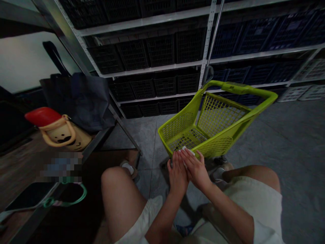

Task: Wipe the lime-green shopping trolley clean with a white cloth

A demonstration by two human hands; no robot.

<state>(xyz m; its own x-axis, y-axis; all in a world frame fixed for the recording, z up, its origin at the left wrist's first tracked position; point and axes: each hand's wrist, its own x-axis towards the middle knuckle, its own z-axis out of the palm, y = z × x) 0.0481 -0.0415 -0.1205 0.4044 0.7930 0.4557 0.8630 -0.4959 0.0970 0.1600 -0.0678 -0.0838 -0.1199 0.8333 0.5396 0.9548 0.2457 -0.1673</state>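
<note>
Seated position, knees apart, both hands brought together between them just near of a green cart. Left hand and right hand pressed side to side, fingers straight and close together, not spread. Small white object showing just past the fingertips, at the cart's near rim; whether pinched, covered or merely touched cannot be told, nor its make. Hands apparently laid flat over it to steady it against the rim, by judgement only.

Cart: lime plastic, lattice walls and floor, thick rounded handle at far right, tilted toward the wearer, standing on grey tiled floor.

At left, dark wooden bench carrying a tan bottle, rounded, with a red cap and a printed face, lying on its side. Dark cloth bag slumped behind it. Black flat device and green loop at near left.

Far side: metal shelving, perforated uprights, filled with black and blue mesh crates.
</note>
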